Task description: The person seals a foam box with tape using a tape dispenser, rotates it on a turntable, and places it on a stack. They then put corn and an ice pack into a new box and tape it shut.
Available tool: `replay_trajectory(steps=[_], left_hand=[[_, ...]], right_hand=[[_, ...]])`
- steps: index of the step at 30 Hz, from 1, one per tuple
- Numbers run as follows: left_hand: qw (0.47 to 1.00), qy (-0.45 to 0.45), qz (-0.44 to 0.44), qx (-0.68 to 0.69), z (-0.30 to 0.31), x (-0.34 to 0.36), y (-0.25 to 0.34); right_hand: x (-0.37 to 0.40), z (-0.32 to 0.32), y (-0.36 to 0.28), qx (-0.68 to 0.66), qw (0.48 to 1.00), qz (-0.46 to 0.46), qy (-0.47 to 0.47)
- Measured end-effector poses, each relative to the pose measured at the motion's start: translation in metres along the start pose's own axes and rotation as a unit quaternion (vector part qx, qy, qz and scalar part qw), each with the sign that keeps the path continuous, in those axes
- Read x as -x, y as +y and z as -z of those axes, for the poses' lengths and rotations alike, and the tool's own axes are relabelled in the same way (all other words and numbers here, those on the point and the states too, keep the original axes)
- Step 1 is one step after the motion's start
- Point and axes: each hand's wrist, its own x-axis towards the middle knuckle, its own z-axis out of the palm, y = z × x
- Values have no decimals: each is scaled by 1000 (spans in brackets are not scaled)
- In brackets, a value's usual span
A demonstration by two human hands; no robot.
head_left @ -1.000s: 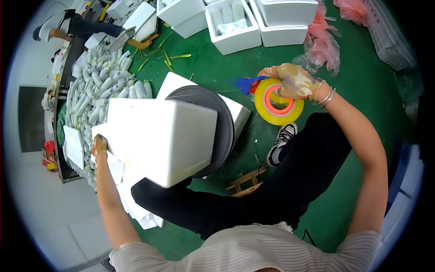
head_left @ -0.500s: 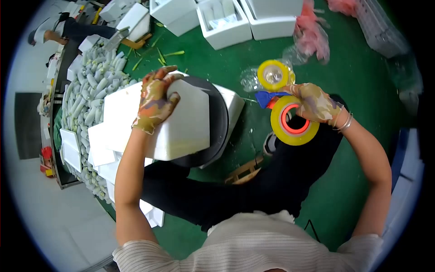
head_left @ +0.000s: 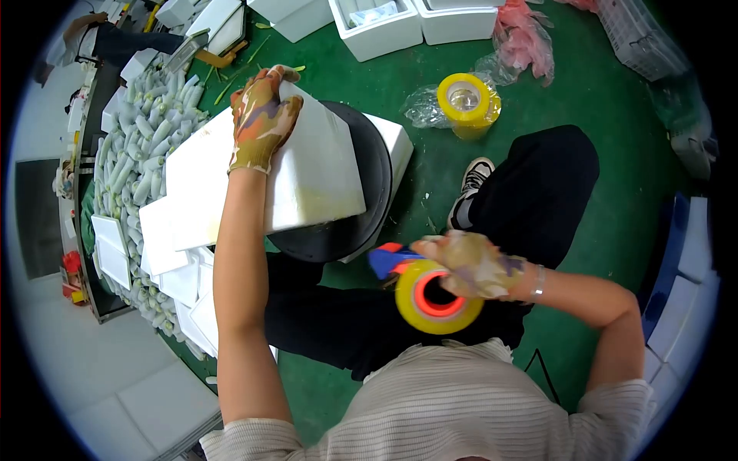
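Observation:
A white foam box (head_left: pixel 311 165) rests tilted on a round black stand (head_left: pixel 365 173). My left hand (head_left: pixel 263 115), in a camouflage-patterned glove, grips the box's upper edge with its fingers bent over it. In my right hand (head_left: pixel 473 265), gloved the same way, is a tape dispenser (head_left: pixel 387 260) with blue and orange parts. It carries a large roll of yellow tape (head_left: pixel 438 319) on an orange hub. The right hand is above my lap, apart from the box, and slightly blurred.
Rolls of clear yellowish tape (head_left: pixel 465 100) stand on the green floor beside crumpled plastic. Open foam boxes (head_left: pixel 377 34) line the far side. Many pale wrapped vegetables (head_left: pixel 146 146) are heaped at left, near foam lids (head_left: pixel 181 276). Another person (head_left: pixel 115 42) bends at upper left.
My right hand has brought the tape dispenser down and left, toward my lap. My left hand has moved up along the box edge and its fingers are more bent; the box has turned slightly.

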Motion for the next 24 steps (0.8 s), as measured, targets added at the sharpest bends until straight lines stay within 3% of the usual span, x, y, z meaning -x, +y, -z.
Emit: replay_trajectory(steps=[1, 7, 10, 11, 12, 14, 16, 18, 19, 20, 21, 22, 23, 24], left_hand=[[1000, 2, 2, 0, -1, -2, -1], [997, 24, 48, -56, -3, -6, -2], [994, 54, 75, -65, -5, -12, -10], [991, 56, 91, -75, -5, -17, -12], [991, 52, 110, -59, -6, -21, -17], [982, 49, 122, 136, 5, -17, -22], [904, 92, 66, 412, 31, 16, -58], [886, 211, 126, 394, 72, 102, -90], [878, 298, 159, 340, 79, 164, -117], [862, 382, 201, 265, 75, 229, -140], [837, 452, 245, 190, 59, 290, -158], [848, 371, 333, 181, 38, 325, -149], [837, 306, 352, 285, 4, 346, -146], [892, 196, 311, 263, -39, 364, -175]], right_hand=[[-22, -4, -7, -14, 998, -19, -54], [-123, -39, 12, -2, 993, 91, 79], [-159, -62, -6, -83, 977, 138, 142], [-155, -66, -9, -93, 972, 132, 172], [-137, -35, -31, -89, 992, 30, 80], [-107, -19, -5, -257, 961, 51, 89], [-78, 14, 32, -185, 974, 6, 129], [-79, 37, 54, -364, 895, -151, 210], [-101, 32, 85, -571, 789, -134, 183], [-132, 26, 123, -746, 640, -103, 152], [-164, 29, 121, -721, 675, -6, 157], [-197, 33, 120, -695, 694, 94, 164], [-239, 38, 154, -846, 528, 70, -19], [-272, 45, 164, -754, 641, 128, 68]])
